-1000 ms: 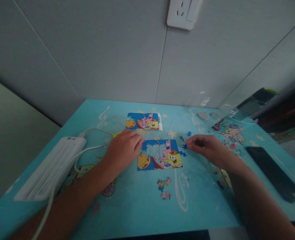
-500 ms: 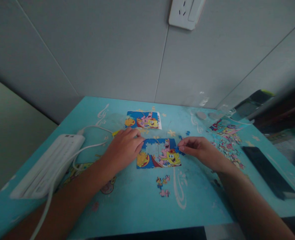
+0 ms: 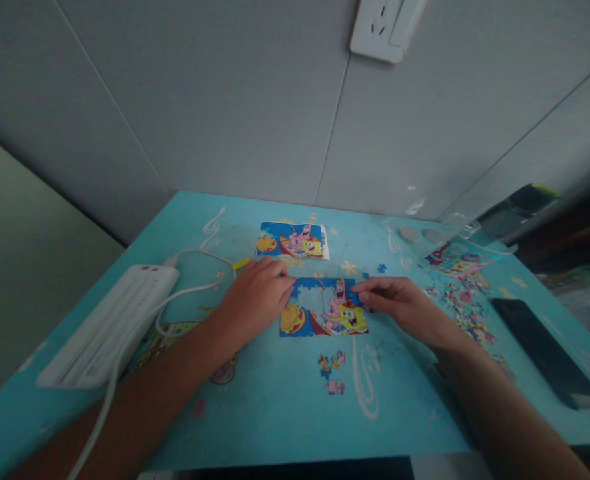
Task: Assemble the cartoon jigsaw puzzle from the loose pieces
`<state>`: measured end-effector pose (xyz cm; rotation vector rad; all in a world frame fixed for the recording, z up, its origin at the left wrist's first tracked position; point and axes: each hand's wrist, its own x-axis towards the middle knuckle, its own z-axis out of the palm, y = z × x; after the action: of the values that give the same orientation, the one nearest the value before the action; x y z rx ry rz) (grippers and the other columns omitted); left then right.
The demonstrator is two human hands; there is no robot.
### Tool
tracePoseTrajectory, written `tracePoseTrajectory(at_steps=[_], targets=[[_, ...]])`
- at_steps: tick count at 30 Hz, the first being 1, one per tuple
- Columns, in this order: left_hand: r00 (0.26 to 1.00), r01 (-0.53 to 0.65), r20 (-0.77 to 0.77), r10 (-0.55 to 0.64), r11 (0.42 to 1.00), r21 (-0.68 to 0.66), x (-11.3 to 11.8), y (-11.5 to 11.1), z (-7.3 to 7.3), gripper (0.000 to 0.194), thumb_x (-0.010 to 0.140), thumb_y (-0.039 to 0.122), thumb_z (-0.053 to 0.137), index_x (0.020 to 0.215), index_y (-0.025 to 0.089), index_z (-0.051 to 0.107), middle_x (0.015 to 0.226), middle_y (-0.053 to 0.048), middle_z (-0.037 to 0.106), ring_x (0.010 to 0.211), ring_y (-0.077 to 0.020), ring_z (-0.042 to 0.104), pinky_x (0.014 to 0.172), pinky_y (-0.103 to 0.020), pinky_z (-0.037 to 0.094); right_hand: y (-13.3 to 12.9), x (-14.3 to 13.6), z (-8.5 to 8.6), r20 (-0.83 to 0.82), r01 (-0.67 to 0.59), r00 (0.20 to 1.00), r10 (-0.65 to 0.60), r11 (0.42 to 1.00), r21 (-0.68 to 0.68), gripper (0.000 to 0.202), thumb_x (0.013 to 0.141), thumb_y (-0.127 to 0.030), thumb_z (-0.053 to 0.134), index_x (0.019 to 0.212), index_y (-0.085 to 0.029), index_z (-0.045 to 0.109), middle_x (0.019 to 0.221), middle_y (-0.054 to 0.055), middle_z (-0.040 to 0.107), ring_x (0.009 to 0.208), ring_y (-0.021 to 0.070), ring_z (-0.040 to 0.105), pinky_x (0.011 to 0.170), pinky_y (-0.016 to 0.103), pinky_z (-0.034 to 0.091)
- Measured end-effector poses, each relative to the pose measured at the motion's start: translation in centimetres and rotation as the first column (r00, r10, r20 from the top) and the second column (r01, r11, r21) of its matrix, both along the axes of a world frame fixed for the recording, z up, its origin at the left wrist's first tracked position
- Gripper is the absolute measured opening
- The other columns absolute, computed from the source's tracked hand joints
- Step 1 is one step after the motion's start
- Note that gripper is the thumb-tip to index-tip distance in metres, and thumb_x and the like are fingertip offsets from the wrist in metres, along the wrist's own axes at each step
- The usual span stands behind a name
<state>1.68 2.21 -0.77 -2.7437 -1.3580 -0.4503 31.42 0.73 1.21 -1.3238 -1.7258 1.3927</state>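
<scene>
A partly assembled jigsaw puzzle point(image 3: 352, 320) lies flat on the table, showing yellow and pink cartoon figures on blue, with a gap in its upper left part. My left hand point(image 3: 259, 290) rests palm down at its upper left corner, fingers loosely bent and touching the edge. At the right edge, the thumb and index finger of my right hand point(image 3: 399, 303) pinch a small blue puzzle piece point(image 3: 355, 297), mostly covered by the fingertips. Several loose puzzle pieces point(image 3: 335, 387) lie below the puzzle. Behind it is a reference picture card point(image 3: 292, 240) with the same scene.
A white power strip point(image 3: 109, 327) with cables stands at left. Further right are a heap of puzzle pieces point(image 3: 467, 303), a clear bag with a printed picture point(image 3: 459, 260), and a long dark object point(image 3: 547, 350). A grey wall point(image 3: 245, 120) rises behind the table point(image 3: 285, 427).
The whole view has shifted slightly, moving most things a little right. My right fingertips have come in closer over the puzzle's upper right edge. My left hand stays at the corner.
</scene>
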Motion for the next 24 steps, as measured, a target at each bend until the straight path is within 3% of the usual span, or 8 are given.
tracePoseTrajectory(at_steps=[3, 6, 11, 15, 18, 24], targets=[[1.0, 0.006, 0.014, -0.006, 1.0, -0.001, 0.1, 0.0, 0.0, 0.016, 0.094, 0.023, 0.06, 0.099, 0.02, 0.074, 0.091, -0.006, 0.063, 0.093, -0.0235, 0.056, 0.08, -0.038, 0.043, 0.2, -1.1, -0.1, 0.026, -0.039, 0.999, 0.038, 0.998, 0.05, 0.026, 0.09, -0.041, 0.067, 0.105, -0.021, 0.074, 0.104, 0.005, 0.075, 0.092, 0.0178, 0.068, 0.086, 0.034, 0.054], [1.0, 0.015, 0.014, -0.015, 1.0, 0.013, 0.1, 0.1, -0.2, 0.016, 0.095, 0.023, 0.059, 0.098, 0.021, 0.074, 0.09, -0.006, 0.062, 0.093, -0.0231, 0.055, 0.08, -0.037, 0.043, 0.7, -3.1, 0.4, 0.16, -0.151, 0.979, 0.128, 0.979, 0.136, 0.022, 0.094, -0.036, 0.061, 0.103, -0.021, 0.074, 0.099, 0.005, 0.073, 0.085, 0.0168, 0.066, 0.076, 0.031, 0.054], [1.0, 0.003, -0.018, -0.003, 1.0, 0.016, 0.0, 0.0, -0.4, 0.017, 0.095, 0.023, 0.056, 0.1, 0.02, 0.072, 0.091, -0.006, 0.062, 0.096, -0.0246, 0.055, 0.08, -0.038, 0.042, 2.4, -6.5, 1.1, 0.409, -0.434, 0.866, 0.289, 0.841, 0.324, 0.022, 0.095, -0.019, 0.056, 0.102, -0.024, 0.075, 0.097, 0.004, 0.07, 0.086, 0.0159, 0.065, 0.081, 0.03, 0.051], [1.0, 0.012, -0.011, -0.012, 1.0, 0.005, -0.1, -0.1, -0.3, 0.016, 0.094, 0.021, 0.056, 0.093, 0.019, 0.072, 0.091, -0.006, 0.062, 0.095, -0.0246, 0.055, 0.079, -0.037, 0.041, 4.1, -8.3, 0.6, 0.462, -0.592, 0.781, 0.42, 0.734, 0.333, 0.023, 0.096, -0.014, 0.054, 0.102, -0.023, 0.074, 0.101, 0.004, 0.07, 0.091, 0.0154, 0.065, 0.085, 0.03, 0.05], [1.0, 0.019, -0.004, -0.019, 1.0, -0.003, -0.1, 0.0, -0.2, 0.016, 0.093, 0.021, 0.057, 0.087, 0.018, 0.071, 0.088, -0.006, 0.062, 0.092, -0.0247, 0.056, 0.078, -0.037, 0.041, 4.8, -8.9, 0.5, 0.472, -0.66, 0.731, 0.493, 0.685, 0.307, 0.02, 0.096, -0.015, 0.056, 0.101, -0.022, 0.074, 0.1, 0.004, 0.071, 0.09, 0.0149, 0.065, 0.086, 0.029, 0.05], [1.0, 0.018, 0.009, -0.017, 1.0, -0.009, -0.2, 0.1, -0.2, 0.018, 0.093, 0.023, 0.056, 0.082, 0.019, 0.069, 0.086, -0.006, 0.061, 0.091, -0.0245, 0.056, 0.077, -0.037, 0.042, 5.4, -9.3, 0.8, 0.487, -0.675, 0.712, 0.506, 0.685, 0.274, 0.017, 0.094, -0.015, 0.06, 0.102, -0.021, 0.074, 0.097, 0.003, 0.073, 0.084, 0.0131, 0.066, 0.08, 0.027, 0.05]])
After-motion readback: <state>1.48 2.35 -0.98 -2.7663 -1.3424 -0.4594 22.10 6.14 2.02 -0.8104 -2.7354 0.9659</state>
